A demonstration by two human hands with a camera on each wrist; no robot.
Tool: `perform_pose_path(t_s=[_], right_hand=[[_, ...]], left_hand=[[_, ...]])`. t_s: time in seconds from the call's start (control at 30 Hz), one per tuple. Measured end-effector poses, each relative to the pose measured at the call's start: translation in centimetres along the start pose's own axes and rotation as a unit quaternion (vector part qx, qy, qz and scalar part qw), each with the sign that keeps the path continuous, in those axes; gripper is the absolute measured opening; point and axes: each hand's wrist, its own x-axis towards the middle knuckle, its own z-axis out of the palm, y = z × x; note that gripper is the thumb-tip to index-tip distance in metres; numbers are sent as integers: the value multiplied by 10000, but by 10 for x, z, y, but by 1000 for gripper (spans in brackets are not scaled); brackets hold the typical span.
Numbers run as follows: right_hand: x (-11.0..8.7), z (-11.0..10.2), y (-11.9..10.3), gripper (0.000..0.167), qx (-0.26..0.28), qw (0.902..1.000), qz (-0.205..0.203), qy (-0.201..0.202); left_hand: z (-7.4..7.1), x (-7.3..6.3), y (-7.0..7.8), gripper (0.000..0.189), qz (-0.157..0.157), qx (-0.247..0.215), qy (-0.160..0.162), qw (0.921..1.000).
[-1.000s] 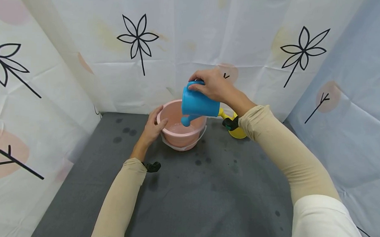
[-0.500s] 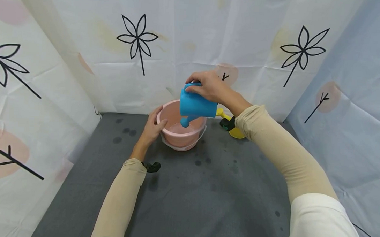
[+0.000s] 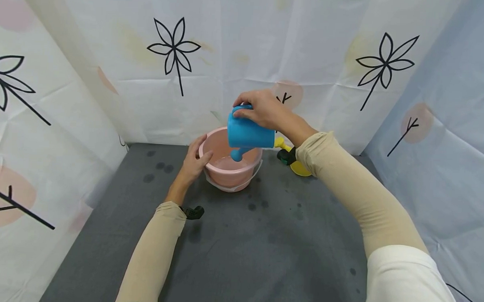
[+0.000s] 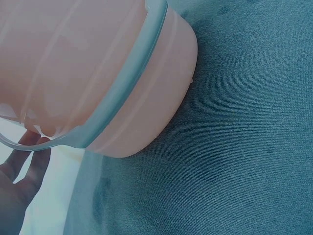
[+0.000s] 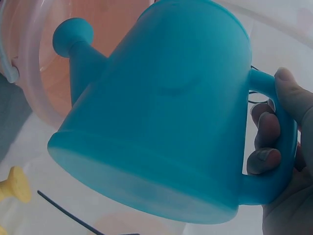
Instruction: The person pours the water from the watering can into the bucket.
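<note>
A pink bucket (image 3: 228, 179) stands on the grey cloth near the back wall, its white handle hanging down in front. My left hand (image 3: 191, 164) grips the bucket's left rim, with the thumb over the edge; the left wrist view shows fingers (image 4: 36, 169) at the rim. Above the bucket, my right hand (image 3: 263, 109) holds a blue watering can (image 3: 250, 133) by its handle. The can is tipped over on its side, and its spout points down into the bucket. In the right wrist view, fingers curl round the handle (image 5: 283, 147). No water stream can be made out.
A yellow watering can (image 3: 300, 168) stands right of the bucket, partly hidden by my right wrist. Dark wet spots (image 3: 252, 207) dot the grey cloth (image 3: 262, 258). White printed sheets (image 3: 118, 40) close off the back and both sides.
My right hand and the blue watering can have shifted slightly left over the bucket. More of the yellow can's spout shows now. The left hand keeps its hold on the rim.
</note>
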Motion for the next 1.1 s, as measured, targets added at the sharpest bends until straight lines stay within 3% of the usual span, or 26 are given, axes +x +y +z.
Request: perform_pose_path(t_s=[0.6,0.83,1.1], right_hand=[[10,-6,-16,38,-142,9995,-229,-187],[10,-12,-21,38,-38,9998,-206,0],[1,-11,-6,37,253,9982,-169,513]], left_hand=[[-1,1,0,70,-13,-8,-24,10000],[-2,-4,1,68,-125,78,-59,9999],[0,-2,3,68,72,67,-72,9999]])
